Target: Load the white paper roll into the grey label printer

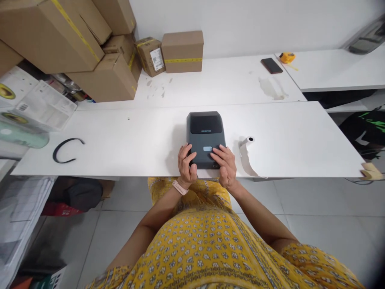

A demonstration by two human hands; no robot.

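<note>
In the head view, a dark printer (206, 138) sits by the near edge of the white table (144, 140). The left hand (185, 163) is clamped on the printer's near left corner, the right hand (225, 164) on its near right corner. Just right of the printer lies a partly unwound paper roll (247, 141); well to its left, a black headband (54, 153); beyond it, a phone (272, 66).

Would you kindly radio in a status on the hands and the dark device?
Left hand and right hand touching dark device. Device on white table. Paper roll partly unrolled to its right, apparently not in the way.
</note>
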